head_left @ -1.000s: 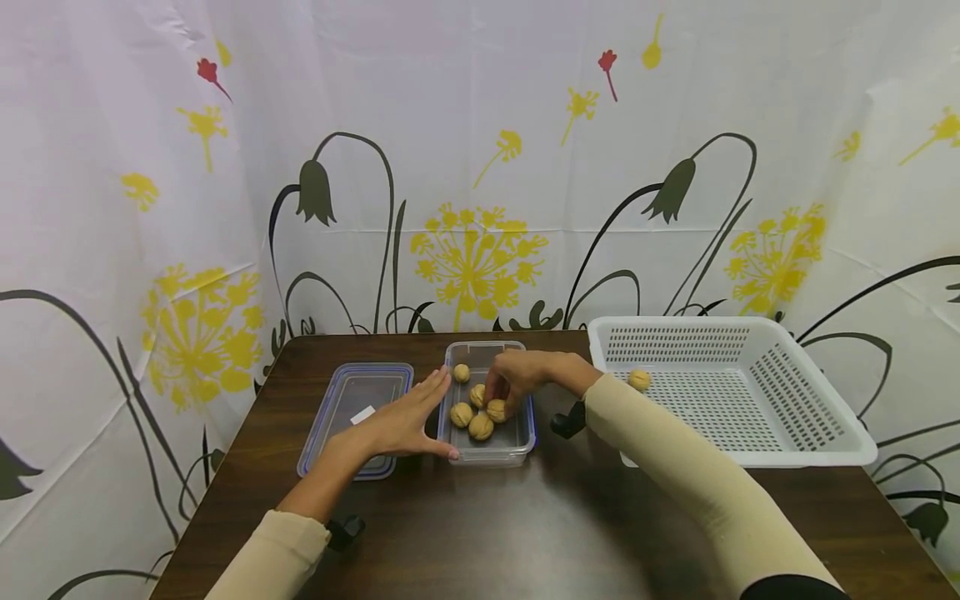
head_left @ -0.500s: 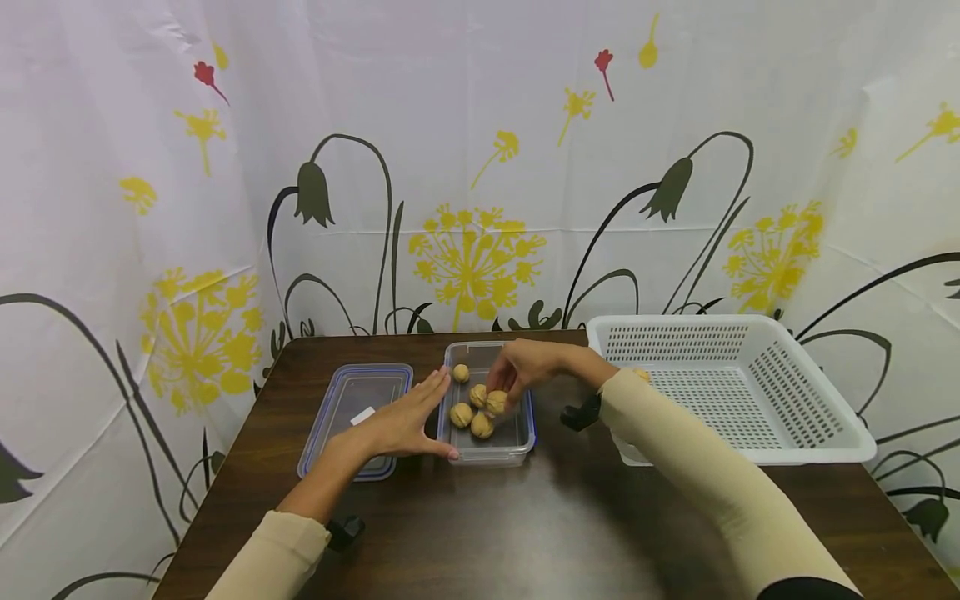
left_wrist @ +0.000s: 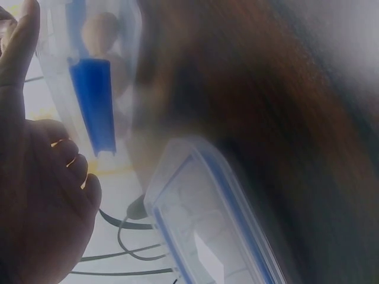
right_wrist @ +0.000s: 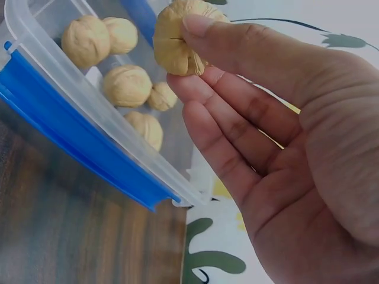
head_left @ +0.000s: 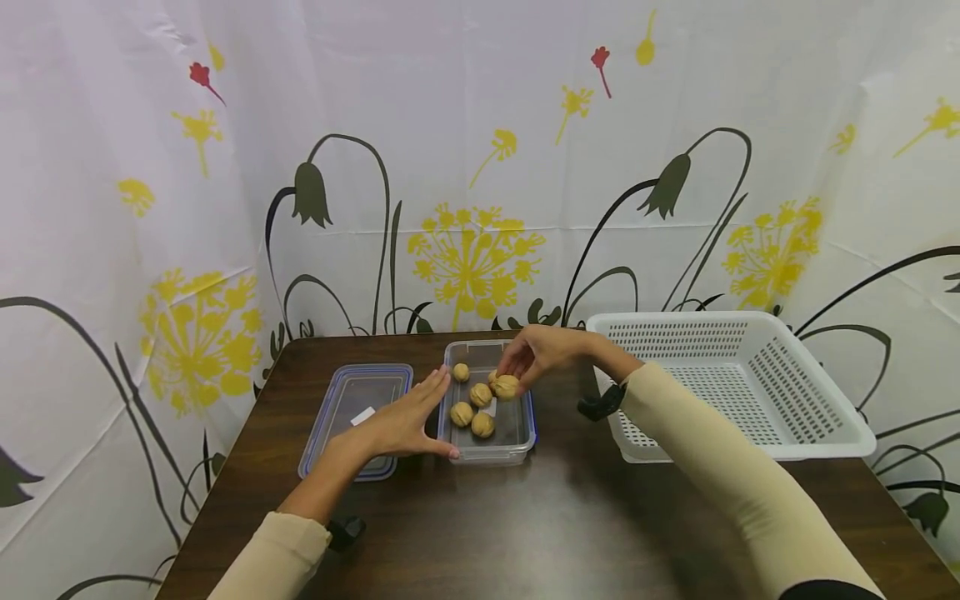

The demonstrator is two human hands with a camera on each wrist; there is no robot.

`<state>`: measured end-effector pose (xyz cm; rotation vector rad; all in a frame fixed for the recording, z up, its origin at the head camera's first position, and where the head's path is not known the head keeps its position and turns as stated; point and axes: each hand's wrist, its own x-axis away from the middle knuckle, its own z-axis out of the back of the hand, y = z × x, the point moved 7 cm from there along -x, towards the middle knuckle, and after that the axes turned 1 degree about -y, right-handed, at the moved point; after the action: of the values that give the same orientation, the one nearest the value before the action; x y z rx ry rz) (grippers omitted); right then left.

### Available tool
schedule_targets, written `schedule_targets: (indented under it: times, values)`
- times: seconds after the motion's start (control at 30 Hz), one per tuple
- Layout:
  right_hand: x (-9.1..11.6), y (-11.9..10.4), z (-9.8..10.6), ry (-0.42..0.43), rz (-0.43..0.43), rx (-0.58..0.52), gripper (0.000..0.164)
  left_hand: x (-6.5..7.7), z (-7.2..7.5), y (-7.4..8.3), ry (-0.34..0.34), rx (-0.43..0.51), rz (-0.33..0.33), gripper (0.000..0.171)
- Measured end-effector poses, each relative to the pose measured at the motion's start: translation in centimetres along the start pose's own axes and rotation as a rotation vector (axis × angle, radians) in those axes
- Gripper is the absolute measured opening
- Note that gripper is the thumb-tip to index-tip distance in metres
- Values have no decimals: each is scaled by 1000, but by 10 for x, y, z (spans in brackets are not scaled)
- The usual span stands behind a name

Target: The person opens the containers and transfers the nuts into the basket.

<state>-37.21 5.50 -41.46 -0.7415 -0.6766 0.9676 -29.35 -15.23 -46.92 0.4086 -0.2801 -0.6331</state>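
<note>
Several walnuts (head_left: 461,414) lie in a clear plastic container (head_left: 487,455) with blue side latches. My right hand (head_left: 542,354) pinches one walnut (right_wrist: 173,41) between thumb and fingers, over the container's right part. In the right wrist view this walnut is above the others, apart from the container floor. My left hand (head_left: 401,421) spans the container's left side, thumb near its front corner and fingertips at the left rim. Its fingers are extended and grip nothing. The left wrist view shows the blue latch (left_wrist: 95,106) beside that hand.
Left of the container, a clear lid with a blue edge (head_left: 345,385) lies partly under my left forearm. A white perforated basket (head_left: 757,454) stands on the right, its near left part behind my right arm. A patterned curtain (head_left: 480,275) hangs beyond the dark wooden table (head_left: 480,533).
My right hand has moved up and right, lifting the pinched walnut off the others. The walnut seen in the basket earlier is now hidden behind my right wrist. My left hand stays put.
</note>
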Motion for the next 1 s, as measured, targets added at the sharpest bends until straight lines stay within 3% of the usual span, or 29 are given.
schedule_targets:
  times: [0.47, 1.0]
  values:
    - [41, -7, 25, 85, 17, -73, 40, -1, -1, 0, 4, -29, -14, 127]
    - [114, 13, 63, 245, -103, -99, 41, -1, -1, -2, 9, -33, -14, 127]
